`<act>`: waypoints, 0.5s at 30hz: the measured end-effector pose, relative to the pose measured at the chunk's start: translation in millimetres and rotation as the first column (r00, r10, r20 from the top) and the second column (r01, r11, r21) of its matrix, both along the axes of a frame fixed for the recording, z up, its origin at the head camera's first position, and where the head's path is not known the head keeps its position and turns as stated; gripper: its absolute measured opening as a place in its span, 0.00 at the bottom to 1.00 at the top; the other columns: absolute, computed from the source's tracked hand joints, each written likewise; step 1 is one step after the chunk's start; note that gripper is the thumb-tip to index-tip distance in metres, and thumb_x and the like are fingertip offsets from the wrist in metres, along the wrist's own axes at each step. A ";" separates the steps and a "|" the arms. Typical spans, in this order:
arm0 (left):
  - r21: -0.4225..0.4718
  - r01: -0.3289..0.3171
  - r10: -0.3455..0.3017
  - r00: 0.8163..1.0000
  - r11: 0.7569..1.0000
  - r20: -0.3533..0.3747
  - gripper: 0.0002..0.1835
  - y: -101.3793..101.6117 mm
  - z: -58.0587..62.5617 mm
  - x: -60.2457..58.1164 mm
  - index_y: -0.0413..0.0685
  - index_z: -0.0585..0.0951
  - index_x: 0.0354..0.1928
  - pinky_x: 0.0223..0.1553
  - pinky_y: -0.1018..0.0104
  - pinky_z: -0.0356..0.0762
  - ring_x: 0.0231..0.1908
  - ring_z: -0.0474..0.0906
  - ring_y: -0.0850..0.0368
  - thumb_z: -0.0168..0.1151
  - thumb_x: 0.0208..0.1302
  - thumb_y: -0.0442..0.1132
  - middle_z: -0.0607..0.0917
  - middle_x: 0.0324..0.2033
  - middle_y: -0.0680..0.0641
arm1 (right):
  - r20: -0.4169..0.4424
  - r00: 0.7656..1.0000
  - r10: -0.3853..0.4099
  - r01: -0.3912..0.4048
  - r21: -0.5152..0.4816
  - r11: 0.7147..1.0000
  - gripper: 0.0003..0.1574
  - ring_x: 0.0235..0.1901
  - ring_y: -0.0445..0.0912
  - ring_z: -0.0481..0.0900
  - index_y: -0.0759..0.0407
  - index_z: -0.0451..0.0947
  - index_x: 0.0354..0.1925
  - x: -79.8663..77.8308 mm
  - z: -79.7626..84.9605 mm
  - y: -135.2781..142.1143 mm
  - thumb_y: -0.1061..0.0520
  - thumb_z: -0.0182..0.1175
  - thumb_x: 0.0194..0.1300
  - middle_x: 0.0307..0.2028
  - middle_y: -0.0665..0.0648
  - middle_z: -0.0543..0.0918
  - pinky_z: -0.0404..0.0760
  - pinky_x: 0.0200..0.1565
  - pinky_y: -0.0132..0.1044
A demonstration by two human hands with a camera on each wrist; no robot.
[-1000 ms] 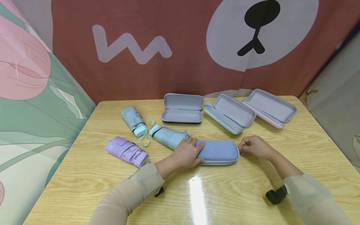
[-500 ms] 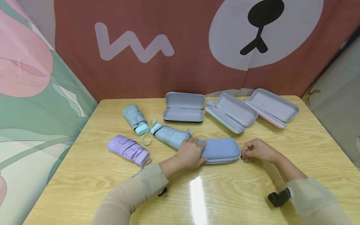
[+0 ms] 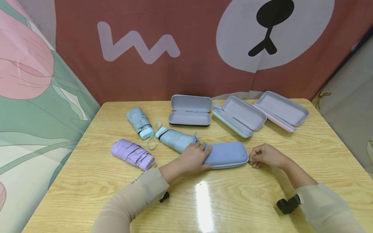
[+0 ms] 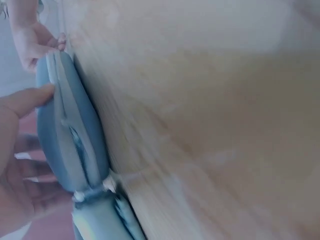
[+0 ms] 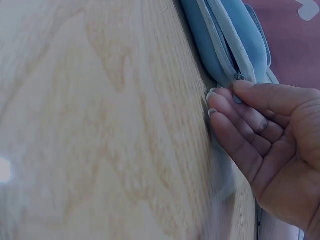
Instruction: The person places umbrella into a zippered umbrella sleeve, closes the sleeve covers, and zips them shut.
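A blue zip case (image 3: 225,155) lies on the table with its zip partly undone; in the left wrist view a gap shows along its side. My left hand (image 3: 193,158) holds the case's left end, the thumb on the near side and the fingers across the top. At the right end, my right hand (image 3: 263,156) pinches the zipper pull (image 5: 237,99) between thumb and forefinger. A light blue folding umbrella (image 3: 176,139) lies against the case's left end, partly hidden by my left hand.
To the left lie a grey-blue folding umbrella (image 3: 139,121) and a purple one (image 3: 132,153). Along the back stand three opened cases: a black-based case (image 3: 190,118), a mint case (image 3: 233,124) and a pink case (image 3: 275,120). A printed cloth (image 3: 140,77) hangs behind.
My right hand has moved a little towards me around the case's right end, with the zipper pull. The left hand keeps its hold on the case.
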State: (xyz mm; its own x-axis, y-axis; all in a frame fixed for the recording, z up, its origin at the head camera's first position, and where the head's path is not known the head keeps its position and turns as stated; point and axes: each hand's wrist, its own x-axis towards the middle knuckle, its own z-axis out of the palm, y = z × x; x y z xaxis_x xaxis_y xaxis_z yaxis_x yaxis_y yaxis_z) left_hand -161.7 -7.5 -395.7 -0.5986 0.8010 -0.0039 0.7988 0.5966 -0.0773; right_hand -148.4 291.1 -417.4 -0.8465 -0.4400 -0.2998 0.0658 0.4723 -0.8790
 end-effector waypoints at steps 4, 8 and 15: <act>0.045 0.053 -0.055 0.997 0.998 0.048 0.36 -7.8 -0.8 -3.2 0.44 0.64 0.60 0.52 0.58 0.62 0.53 0.65 0.46 0.52 0.54 0.59 0.68 0.54 0.39 | -0.001 0.999 -0.040 0.040 -0.002 0.999 0.10 0.25 0.49 0.78 0.74 0.75 0.30 -0.7 -0.3 0.0 0.64 0.53 0.57 0.27 0.62 0.79 0.77 0.28 0.40; 0.075 0.056 -0.063 0.993 0.996 0.103 0.38 -11.4 1.5 -4.6 0.46 0.63 0.61 0.52 0.60 0.61 0.52 0.65 0.47 0.55 0.51 0.60 0.68 0.54 0.40 | -0.009 0.995 -0.101 0.100 -0.008 0.995 0.10 0.27 0.50 0.78 0.75 0.74 0.31 -2.3 -0.5 -0.4 0.64 0.52 0.58 0.28 0.62 0.79 0.77 0.30 0.39; 0.032 0.095 -0.098 0.992 0.995 0.085 0.42 -9.8 4.8 -4.3 0.43 0.63 0.60 0.52 0.61 0.61 0.51 0.64 0.50 0.58 0.47 0.61 0.69 0.53 0.40 | -0.067 0.985 -0.160 0.160 -0.015 0.987 0.10 0.28 0.49 0.78 0.77 0.73 0.33 -4.8 -3.4 -4.3 0.66 0.50 0.59 0.29 0.63 0.79 0.77 0.31 0.38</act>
State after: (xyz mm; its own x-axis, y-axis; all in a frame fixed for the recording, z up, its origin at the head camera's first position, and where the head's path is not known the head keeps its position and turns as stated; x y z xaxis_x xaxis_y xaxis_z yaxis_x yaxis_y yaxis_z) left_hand -166.1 -17.4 -390.9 -0.5170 0.8555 -0.0296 0.8556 0.5175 0.0100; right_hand -153.2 286.8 -420.9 -0.9244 -0.2998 -0.2357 0.0799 0.4521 -0.8884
